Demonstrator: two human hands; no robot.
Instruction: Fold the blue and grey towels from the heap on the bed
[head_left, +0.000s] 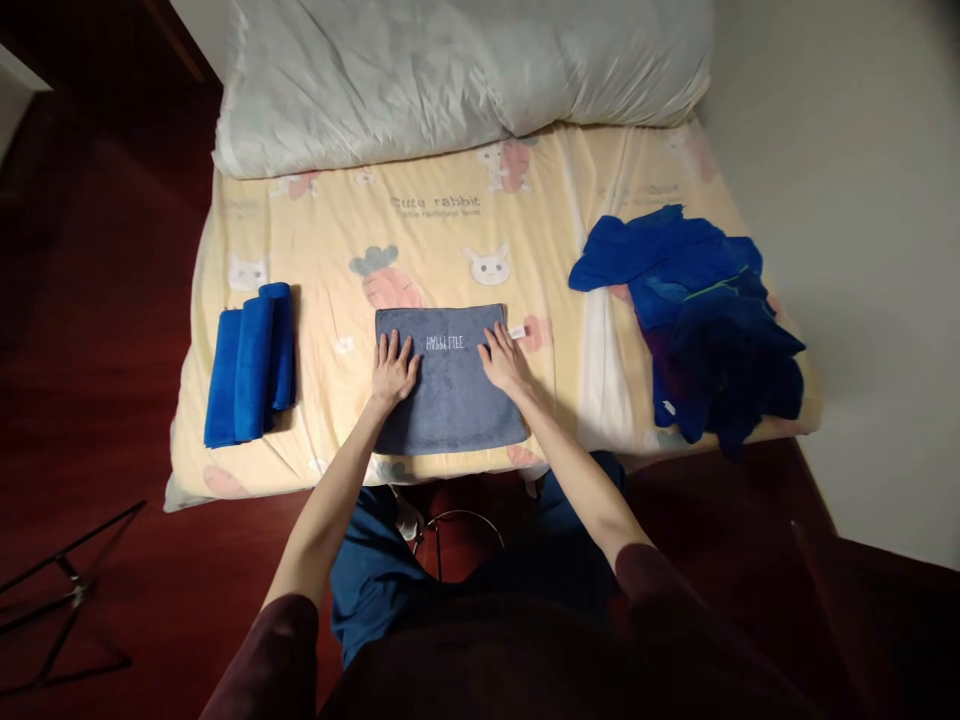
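A grey towel (450, 400) with white "HAPPY LIFE" lettering, upside down from where I sit, lies flat on the bed near its front edge. A small white tag sticks out at its right side. My left hand (394, 372) rests on the towel's left edge with fingers spread. On the upper right part of the towel lies my right hand (504, 360), fingers also apart. Neither hand grips anything. To the left are blue rolled or folded cloths (251, 365), side by side. A crumpled heap of blue cloths (705, 320) lies to the right.
The bed (315, 230) has a yellow sheet with rabbits and carrots. A pale quilt (465, 80) is bunched across its far end. A wall (862, 250) borders the right side. Black stand legs (71, 595) are on the dark red floor at lower left.
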